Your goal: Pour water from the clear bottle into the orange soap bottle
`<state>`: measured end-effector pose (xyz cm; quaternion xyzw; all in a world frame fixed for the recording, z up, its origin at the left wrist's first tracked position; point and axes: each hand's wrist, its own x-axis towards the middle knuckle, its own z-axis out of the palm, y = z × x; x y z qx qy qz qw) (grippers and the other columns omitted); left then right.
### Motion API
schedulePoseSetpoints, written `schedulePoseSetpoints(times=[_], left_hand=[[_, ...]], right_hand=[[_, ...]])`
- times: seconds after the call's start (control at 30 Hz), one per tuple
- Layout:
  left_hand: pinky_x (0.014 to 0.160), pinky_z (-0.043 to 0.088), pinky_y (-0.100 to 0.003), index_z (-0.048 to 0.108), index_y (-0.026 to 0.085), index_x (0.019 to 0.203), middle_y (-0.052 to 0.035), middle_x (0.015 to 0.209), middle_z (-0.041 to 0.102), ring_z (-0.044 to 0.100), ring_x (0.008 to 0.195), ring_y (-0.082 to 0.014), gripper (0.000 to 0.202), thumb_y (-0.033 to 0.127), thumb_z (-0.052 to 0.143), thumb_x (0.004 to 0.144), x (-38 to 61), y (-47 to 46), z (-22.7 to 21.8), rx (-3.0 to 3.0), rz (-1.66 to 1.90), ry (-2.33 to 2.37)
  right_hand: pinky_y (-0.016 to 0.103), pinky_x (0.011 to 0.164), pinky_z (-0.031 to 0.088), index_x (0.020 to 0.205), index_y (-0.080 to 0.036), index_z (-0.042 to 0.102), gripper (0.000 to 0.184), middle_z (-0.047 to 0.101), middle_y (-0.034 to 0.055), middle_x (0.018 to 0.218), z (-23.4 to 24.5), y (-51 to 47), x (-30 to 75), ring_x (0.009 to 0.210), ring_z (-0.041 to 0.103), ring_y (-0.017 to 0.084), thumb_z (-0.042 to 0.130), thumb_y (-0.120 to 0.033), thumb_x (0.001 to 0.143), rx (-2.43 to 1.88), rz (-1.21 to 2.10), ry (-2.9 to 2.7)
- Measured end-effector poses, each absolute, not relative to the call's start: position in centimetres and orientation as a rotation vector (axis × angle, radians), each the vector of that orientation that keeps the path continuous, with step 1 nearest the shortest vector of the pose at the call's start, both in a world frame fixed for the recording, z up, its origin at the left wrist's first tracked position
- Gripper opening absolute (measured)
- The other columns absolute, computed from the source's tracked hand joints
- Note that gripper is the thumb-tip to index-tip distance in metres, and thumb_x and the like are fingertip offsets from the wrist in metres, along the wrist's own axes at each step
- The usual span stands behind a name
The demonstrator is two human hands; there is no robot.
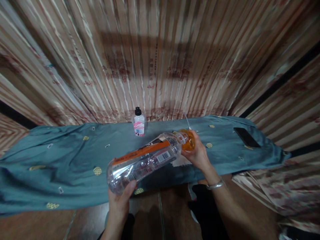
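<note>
A large clear plastic bottle (140,166) with an orange-and-grey label and a barcode lies tilted across the middle, its neck up to the right. Around its base at the lower left, my left hand (121,196) is closed, thumb on the near side. My right hand (198,155) grips a see-through amber piece (188,140) at the bottle's mouth; whether this is a cap or a small container I cannot tell. A thin whitish tube (187,120) sticks up just beyond the right fingers.
Teal patterned cloth (75,156) covers the bench. At the back stands a small bottle (139,125) with a black cap and pink label. A dark phone (247,137) lies at the right. Something white (181,161) lies below my right hand. Striped curtains (155,66) hang behind.
</note>
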<state>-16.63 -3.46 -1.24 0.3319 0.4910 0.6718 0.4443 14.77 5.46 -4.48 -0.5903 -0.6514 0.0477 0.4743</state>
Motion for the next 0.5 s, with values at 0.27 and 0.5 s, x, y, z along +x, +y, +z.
schedulePoseSetpoints(times=[0.27,0.5], left_hand=[[0.103,0.064,-0.051,0.06,0.026,0.158,-0.0057,0.105,0.078,0.079,0.105,-0.0339,0.102,0.053,0.104,0.07,-16.79,-3.5,-1.84,0.846,1.653,1.217],[0.1,0.066,-0.046,0.063,0.029,0.154,-0.002,0.102,0.076,0.08,0.105,-0.0319,0.103,0.052,0.108,0.064,-16.07,-3.67,-1.38,0.76,1.692,1.202]], right_hand=[[0.062,0.121,0.062,0.162,-0.021,0.052,0.097,0.074,0.0215,0.157,-4.42,5.33,14.99,0.141,0.075,0.04,0.095,-0.052,0.08,-1.46,0.104,-1.581],[0.06,0.118,0.064,0.164,-0.024,0.052,0.1,0.076,0.0184,0.153,-4.63,5.31,15.26,0.137,0.077,0.039,0.096,-0.05,0.078,-1.482,0.115,-1.576]])
